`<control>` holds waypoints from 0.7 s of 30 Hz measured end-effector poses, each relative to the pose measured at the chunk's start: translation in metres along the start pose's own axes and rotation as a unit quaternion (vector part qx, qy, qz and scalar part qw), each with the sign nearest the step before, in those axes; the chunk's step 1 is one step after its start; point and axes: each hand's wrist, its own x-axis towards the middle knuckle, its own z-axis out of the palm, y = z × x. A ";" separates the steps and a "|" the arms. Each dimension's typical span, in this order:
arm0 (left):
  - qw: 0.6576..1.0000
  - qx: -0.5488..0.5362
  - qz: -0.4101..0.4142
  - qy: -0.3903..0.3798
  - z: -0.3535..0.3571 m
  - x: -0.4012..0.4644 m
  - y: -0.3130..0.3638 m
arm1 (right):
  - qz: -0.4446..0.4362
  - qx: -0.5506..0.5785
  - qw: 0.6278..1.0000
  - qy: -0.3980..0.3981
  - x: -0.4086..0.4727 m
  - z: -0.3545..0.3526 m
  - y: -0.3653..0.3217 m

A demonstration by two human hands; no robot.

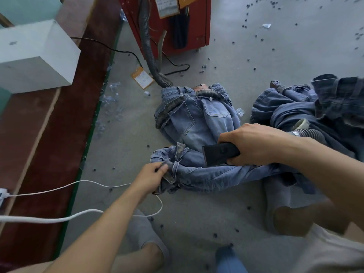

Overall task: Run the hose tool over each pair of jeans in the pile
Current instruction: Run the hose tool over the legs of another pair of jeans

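A light-blue pair of jeans (212, 177) lies crumpled across the floor in front of me. My left hand (152, 175) pinches its waistband at the left end. My right hand (254, 143) grips the black nozzle (219, 153) of the hose tool, whose flat mouth presses on the jeans. The grey ribbed hose (309, 134) runs off to the right behind my hand. Another light-blue pair (197, 115) lies flat just beyond, back pockets up. A pile of darker jeans (295, 107) sits at the right.
A red machine (197, 22) stands at the back with a second ribbed hose (149, 56) and black cable. A white cord (82, 184) crosses the floor at left. A white box (35, 56) rests on a dark red ledge (65, 125). Small dark bits litter the grey floor.
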 end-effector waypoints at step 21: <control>0.842 -0.529 -0.022 -0.107 0.007 -0.025 0.053 | 0.043 0.132 0.977 0.163 0.006 -0.010 -0.011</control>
